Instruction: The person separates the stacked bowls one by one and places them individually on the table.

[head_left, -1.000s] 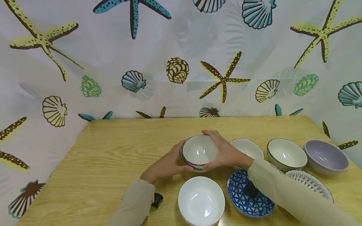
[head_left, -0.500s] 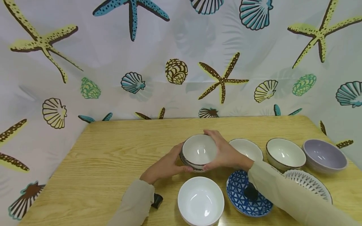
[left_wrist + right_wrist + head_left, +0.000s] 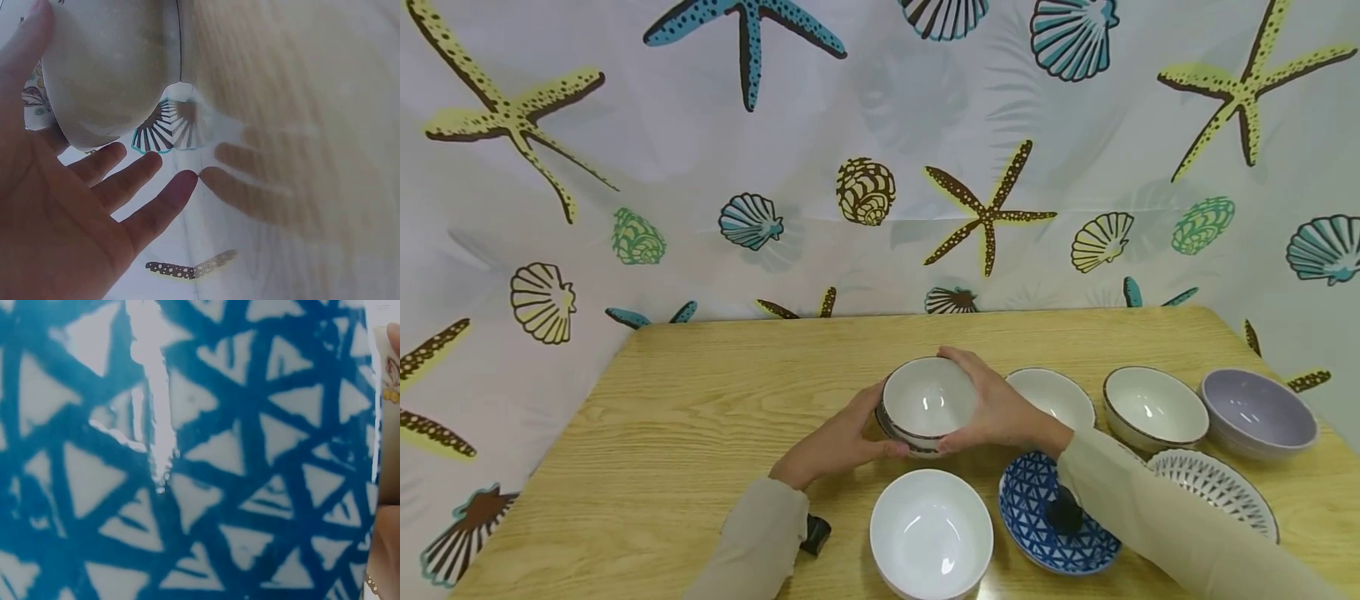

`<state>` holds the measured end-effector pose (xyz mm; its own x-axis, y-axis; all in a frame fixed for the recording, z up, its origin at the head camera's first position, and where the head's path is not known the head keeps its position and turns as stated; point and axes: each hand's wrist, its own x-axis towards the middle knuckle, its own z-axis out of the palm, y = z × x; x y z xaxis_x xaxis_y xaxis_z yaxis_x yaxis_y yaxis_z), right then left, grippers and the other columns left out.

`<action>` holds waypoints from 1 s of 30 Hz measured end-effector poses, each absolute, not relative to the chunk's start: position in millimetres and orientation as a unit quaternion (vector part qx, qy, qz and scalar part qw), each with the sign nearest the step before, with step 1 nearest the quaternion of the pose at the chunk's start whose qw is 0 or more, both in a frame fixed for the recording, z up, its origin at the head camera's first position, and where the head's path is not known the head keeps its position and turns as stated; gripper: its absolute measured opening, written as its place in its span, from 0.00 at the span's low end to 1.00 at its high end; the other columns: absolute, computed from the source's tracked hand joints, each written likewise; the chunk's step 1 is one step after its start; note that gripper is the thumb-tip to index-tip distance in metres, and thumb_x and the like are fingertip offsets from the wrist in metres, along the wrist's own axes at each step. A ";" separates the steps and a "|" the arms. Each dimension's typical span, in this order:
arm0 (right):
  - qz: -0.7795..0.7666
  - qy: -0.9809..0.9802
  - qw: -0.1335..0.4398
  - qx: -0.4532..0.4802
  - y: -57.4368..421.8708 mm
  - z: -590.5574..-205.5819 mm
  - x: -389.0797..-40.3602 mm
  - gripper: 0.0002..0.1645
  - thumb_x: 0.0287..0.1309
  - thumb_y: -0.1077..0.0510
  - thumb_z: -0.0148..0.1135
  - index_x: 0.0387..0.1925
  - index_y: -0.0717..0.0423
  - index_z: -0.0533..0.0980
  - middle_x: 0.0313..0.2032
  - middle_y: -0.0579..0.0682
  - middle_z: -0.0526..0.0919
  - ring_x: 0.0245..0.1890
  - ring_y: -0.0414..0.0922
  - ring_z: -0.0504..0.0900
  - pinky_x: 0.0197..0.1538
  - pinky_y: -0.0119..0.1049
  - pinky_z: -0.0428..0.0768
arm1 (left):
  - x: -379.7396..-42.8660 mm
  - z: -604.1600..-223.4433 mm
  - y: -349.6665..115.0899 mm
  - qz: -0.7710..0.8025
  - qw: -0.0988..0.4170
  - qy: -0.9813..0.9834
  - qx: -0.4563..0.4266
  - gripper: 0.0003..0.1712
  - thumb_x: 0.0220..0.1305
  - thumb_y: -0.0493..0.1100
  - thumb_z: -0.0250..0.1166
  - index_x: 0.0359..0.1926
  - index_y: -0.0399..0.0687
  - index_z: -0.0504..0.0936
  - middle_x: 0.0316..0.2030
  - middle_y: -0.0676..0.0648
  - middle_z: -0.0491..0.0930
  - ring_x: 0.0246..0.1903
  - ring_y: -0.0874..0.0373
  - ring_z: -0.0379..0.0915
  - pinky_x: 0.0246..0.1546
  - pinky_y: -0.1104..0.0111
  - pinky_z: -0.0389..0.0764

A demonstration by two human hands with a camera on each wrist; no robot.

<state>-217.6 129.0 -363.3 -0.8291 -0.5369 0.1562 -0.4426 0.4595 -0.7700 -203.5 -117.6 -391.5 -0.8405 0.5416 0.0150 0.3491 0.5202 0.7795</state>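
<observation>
A cream bowl with a dark rim (image 3: 928, 396) sits nested in a second dark-rimmed bowl (image 3: 886, 427), mostly hidden beneath it. My left hand (image 3: 841, 439) grips the stack from the left, thumb at the front. In the left wrist view, the left hand (image 3: 69, 206) has its thumb against a bowl (image 3: 112, 69), with some fingers extended apart from it. My right hand (image 3: 1003, 408) holds the stack's right side, thumb at the near rim and fingers round the far side. Directly in front stands a plain white bowl (image 3: 931, 533).
A blue triangle-patterned dish (image 3: 1037, 525) lies under my right forearm and fills most of the right wrist view. Further right are a cream bowl (image 3: 1052, 393), another dark-rimmed bowl (image 3: 1153, 404), a lavender bowl (image 3: 1258, 408) and a grey-patterned dish (image 3: 1225, 492). The wooden table (image 3: 685, 417) extends left.
The head view shifts very slightly. Both hands stay round the stacked bowls, with no clear movement of the bowls on the table.
</observation>
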 end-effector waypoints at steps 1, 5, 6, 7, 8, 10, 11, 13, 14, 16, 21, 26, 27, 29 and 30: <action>-0.440 0.849 0.051 -0.287 130.1 -363.4 -217.2 0.68 0.30 0.54 0.81 0.71 0.60 0.51 0.67 0.59 0.61 0.60 0.57 0.68 0.58 0.53 0.75 | -203.5 -391.3 -117.0 0.417 0.117 0.863 0.260 0.60 0.52 0.59 0.70 0.76 0.53 0.42 0.73 0.44 0.49 0.73 0.47 0.43 0.69 0.46 0.53; -0.462 0.839 0.040 -0.286 133.3 -361.8 -215.3 0.66 0.31 0.55 0.80 0.71 0.57 0.51 0.67 0.59 0.61 0.59 0.58 0.69 0.56 0.52 0.77 | -203.8 -391.0 -115.2 0.417 0.124 0.861 0.262 0.61 0.53 0.59 0.70 0.76 0.55 0.39 0.74 0.45 0.47 0.73 0.48 0.42 0.70 0.48 0.52; -0.464 0.837 0.038 -0.286 133.9 -360.9 -214.8 0.66 0.32 0.55 0.80 0.71 0.57 0.51 0.67 0.59 0.60 0.59 0.58 0.69 0.55 0.52 0.77 | -203.7 -390.6 -114.9 0.416 0.126 0.862 0.260 0.61 0.54 0.59 0.70 0.76 0.55 0.39 0.74 0.45 0.47 0.73 0.48 0.41 0.70 0.48 0.52; -0.465 0.836 0.035 -0.288 134.5 -360.2 -214.4 0.66 0.32 0.55 0.80 0.71 0.57 0.52 0.66 0.59 0.61 0.59 0.59 0.69 0.55 0.52 0.77 | -203.5 -390.3 -114.8 0.414 0.128 0.864 0.258 0.61 0.54 0.59 0.69 0.76 0.56 0.39 0.74 0.45 0.46 0.73 0.48 0.41 0.70 0.48 0.52; -0.462 0.838 0.031 -0.289 135.4 -359.5 -213.9 0.65 0.32 0.55 0.80 0.71 0.57 0.52 0.66 0.59 0.60 0.59 0.59 0.69 0.55 0.52 0.77 | -203.3 -390.1 -114.7 0.413 0.130 0.865 0.255 0.60 0.54 0.59 0.69 0.76 0.56 0.39 0.74 0.45 0.46 0.74 0.48 0.41 0.70 0.48 0.52; -0.459 0.840 0.025 -0.288 138.0 -358.4 -212.2 0.65 0.33 0.55 0.80 0.71 0.58 0.52 0.66 0.60 0.61 0.59 0.59 0.69 0.55 0.53 0.77 | -202.8 -389.7 -114.2 0.406 0.135 0.869 0.249 0.60 0.54 0.60 0.69 0.76 0.57 0.39 0.74 0.45 0.46 0.74 0.47 0.41 0.70 0.47 0.52; -0.457 0.842 0.021 -0.287 139.8 -357.7 -211.2 0.65 0.33 0.56 0.80 0.71 0.58 0.52 0.66 0.60 0.61 0.59 0.59 0.69 0.55 0.53 0.77 | -202.5 -389.6 -114.3 0.402 0.137 0.871 0.247 0.60 0.54 0.61 0.69 0.76 0.57 0.39 0.74 0.44 0.45 0.73 0.47 0.41 0.70 0.47 0.52; -0.454 0.845 0.010 -0.282 144.1 -356.8 -209.6 0.65 0.32 0.56 0.80 0.71 0.58 0.52 0.66 0.60 0.61 0.59 0.59 0.69 0.55 0.54 0.77 | -201.9 -389.3 -114.3 0.394 0.143 0.876 0.239 0.59 0.54 0.62 0.68 0.76 0.57 0.40 0.74 0.43 0.44 0.73 0.45 0.42 0.69 0.46 0.53; -0.454 0.846 0.005 -0.279 146.2 -356.3 -209.0 0.65 0.32 0.56 0.80 0.71 0.58 0.52 0.66 0.61 0.61 0.59 0.60 0.69 0.55 0.54 0.77 | -201.7 -389.3 -114.5 0.390 0.144 0.878 0.237 0.59 0.54 0.63 0.67 0.76 0.57 0.40 0.74 0.42 0.44 0.73 0.44 0.42 0.69 0.46 0.53; -0.452 0.849 -0.002 -0.273 150.1 -355.1 -208.2 0.65 0.33 0.57 0.79 0.71 0.58 0.52 0.66 0.61 0.60 0.59 0.60 0.69 0.55 0.55 0.77 | -201.8 -389.2 -114.6 0.384 0.146 0.882 0.232 0.59 0.54 0.63 0.67 0.76 0.56 0.40 0.74 0.41 0.43 0.73 0.42 0.43 0.69 0.45 0.54; -0.445 0.854 -0.005 -0.269 155.4 -351.3 -205.6 0.65 0.34 0.56 0.79 0.71 0.57 0.51 0.67 0.60 0.59 0.60 0.60 0.68 0.56 0.55 0.76 | -202.7 -389.4 -113.7 0.380 0.147 0.882 0.237 0.59 0.56 0.63 0.66 0.76 0.53 0.39 0.74 0.40 0.43 0.73 0.42 0.43 0.69 0.46 0.54; -0.440 0.859 -0.010 -0.262 160.2 -347.5 -201.5 0.65 0.33 0.56 0.80 0.71 0.57 0.52 0.67 0.61 0.59 0.60 0.61 0.69 0.55 0.56 0.76 | -203.9 -390.6 -111.6 0.384 0.145 0.877 0.248 0.61 0.56 0.62 0.66 0.76 0.50 0.36 0.74 0.41 0.42 0.73 0.44 0.40 0.70 0.48 0.52; -0.438 0.860 -0.011 -0.261 161.7 -346.9 -201.3 0.65 0.33 0.55 0.79 0.71 0.58 0.52 0.67 0.61 0.59 0.59 0.61 0.69 0.55 0.56 0.77 | -204.0 -390.7 -111.2 0.385 0.145 0.876 0.251 0.61 0.56 0.62 0.66 0.76 0.49 0.35 0.74 0.41 0.42 0.73 0.44 0.40 0.70 0.48 0.52; -0.436 0.862 -0.011 -0.258 164.0 -345.8 -200.5 0.65 0.33 0.55 0.79 0.71 0.58 0.51 0.67 0.62 0.59 0.60 0.62 0.68 0.55 0.56 0.77 | -204.1 -390.4 -110.7 0.384 0.144 0.877 0.252 0.62 0.56 0.62 0.66 0.76 0.48 0.35 0.74 0.40 0.42 0.74 0.44 0.39 0.70 0.48 0.51; -0.434 0.864 -0.011 -0.257 165.3 -345.5 -200.3 0.65 0.34 0.55 0.79 0.71 0.58 0.51 0.67 0.62 0.59 0.60 0.62 0.68 0.55 0.56 0.77 | -204.0 -390.2 -110.5 0.383 0.143 0.877 0.252 0.62 0.56 0.62 0.66 0.76 0.48 0.35 0.74 0.40 0.42 0.74 0.44 0.39 0.70 0.48 0.51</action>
<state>-200.3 165.3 -345.5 -0.8678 -0.4345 0.2410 -0.4528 0.4922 -0.7434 -204.0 -110.5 -390.2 -0.8317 0.5522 -0.0582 0.3322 0.5788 0.7447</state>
